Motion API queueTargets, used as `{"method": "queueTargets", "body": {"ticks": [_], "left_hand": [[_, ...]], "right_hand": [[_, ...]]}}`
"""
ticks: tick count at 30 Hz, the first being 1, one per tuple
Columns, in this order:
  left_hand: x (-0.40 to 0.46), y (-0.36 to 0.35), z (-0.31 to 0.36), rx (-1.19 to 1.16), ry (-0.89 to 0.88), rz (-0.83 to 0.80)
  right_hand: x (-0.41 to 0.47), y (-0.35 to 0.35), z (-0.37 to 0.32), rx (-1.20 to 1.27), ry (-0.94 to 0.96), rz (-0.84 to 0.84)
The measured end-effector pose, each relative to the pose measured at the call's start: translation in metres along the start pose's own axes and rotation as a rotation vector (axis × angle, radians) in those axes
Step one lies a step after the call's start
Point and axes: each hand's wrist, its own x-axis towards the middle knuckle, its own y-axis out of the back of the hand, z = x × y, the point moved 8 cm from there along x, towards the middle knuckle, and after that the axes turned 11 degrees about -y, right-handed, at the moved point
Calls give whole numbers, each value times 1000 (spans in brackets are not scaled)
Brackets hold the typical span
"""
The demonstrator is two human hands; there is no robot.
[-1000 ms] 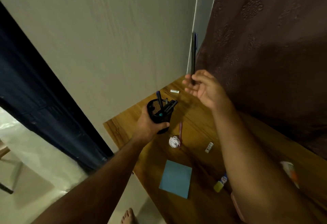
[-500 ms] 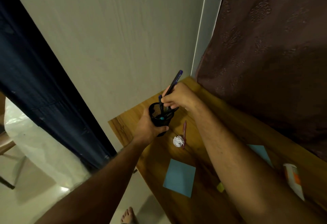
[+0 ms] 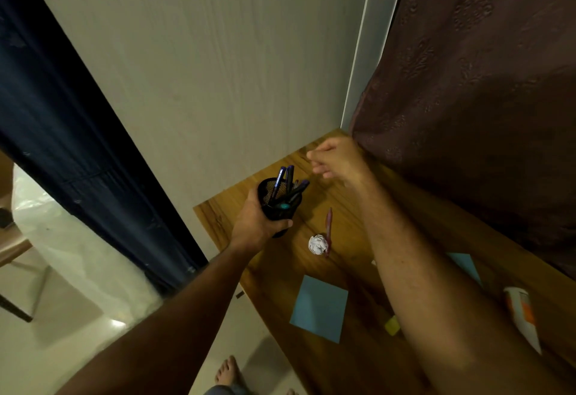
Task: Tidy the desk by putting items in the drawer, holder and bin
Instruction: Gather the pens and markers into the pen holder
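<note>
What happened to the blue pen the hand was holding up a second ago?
The right hand brought the pen down into the holder, let go and pulled away toward the far corner. The left hand kept gripping the holder. The paper ball and red pen stayed put on the desk.

Plain off-white wall [image 3: 218, 61] ahead, meeting a pale vertical frame strip [image 3: 371, 36] at the corner; dark brown patterned curtain [image 3: 486, 89] hanging to its right, behind the wooden bench [image 3: 358, 213]. Dark navy curtain [image 3: 62, 120] at left. Glossy light floor [image 3: 78, 310] below, catching a reflection, with a wooden furniture leg [image 3: 14, 312] at far left; lighting dim overall.
</note>
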Motion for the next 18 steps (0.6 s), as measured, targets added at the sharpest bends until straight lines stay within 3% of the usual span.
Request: {"method": "queueTargets", "body": {"ticks": [3,8,14,18], "left_hand": [[-3,3,-1,-2,8,4],[-8,5,-5,-9,29,1],[-15,11,-10,-3,59,1],[-19,12,-10,13,59,3]], "right_hand": [[13,10,48,-81,-166,101],[11,-18,149,-135,-501,-25],[14,-29,161,-313,-450,74],[17,-41,165,-75,-408,22]]}}
